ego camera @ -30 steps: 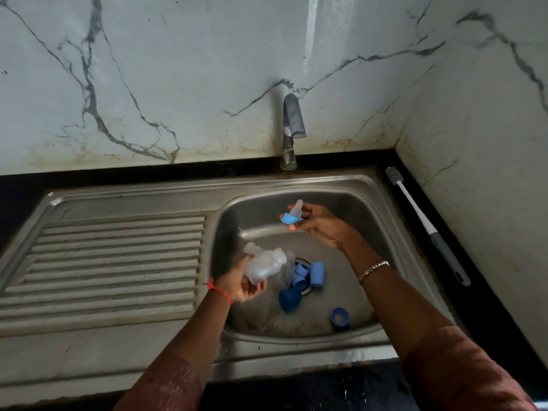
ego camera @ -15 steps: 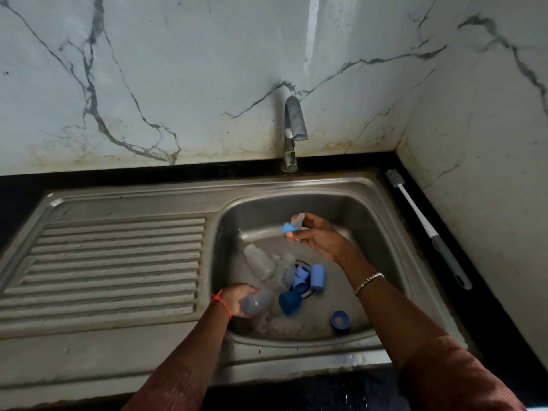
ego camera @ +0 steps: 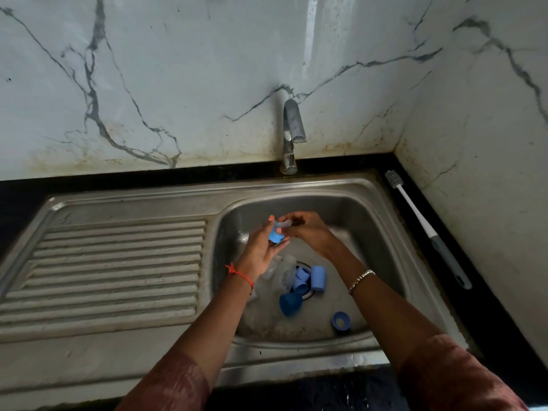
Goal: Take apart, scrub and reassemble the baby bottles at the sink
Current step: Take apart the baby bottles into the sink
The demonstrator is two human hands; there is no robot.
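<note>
Over the steel sink basin (ego camera: 367,221), both hands meet on one small piece: a blue collar ring with a clear teat (ego camera: 277,232). My left hand (ego camera: 261,247) grips the blue ring from below. My right hand (ego camera: 305,229) pinches the clear teat end. On the basin floor lie clear bottle bodies (ego camera: 281,272), partly hidden by my left wrist. Around the drain sit several blue parts: two caps (ego camera: 318,277), a dark blue cap (ego camera: 290,304) and a blue ring (ego camera: 341,321).
A tap (ego camera: 292,129) stands behind the basin; no water shows. A ribbed steel draining board (ego camera: 112,268) fills the left. A white and grey bottle brush (ego camera: 427,226) lies on the black counter to the right, by the marble wall corner.
My left hand put the clear bottle down in the basin, then rose to the ring and teat held by my right hand. Both hands now hold that piece.
</note>
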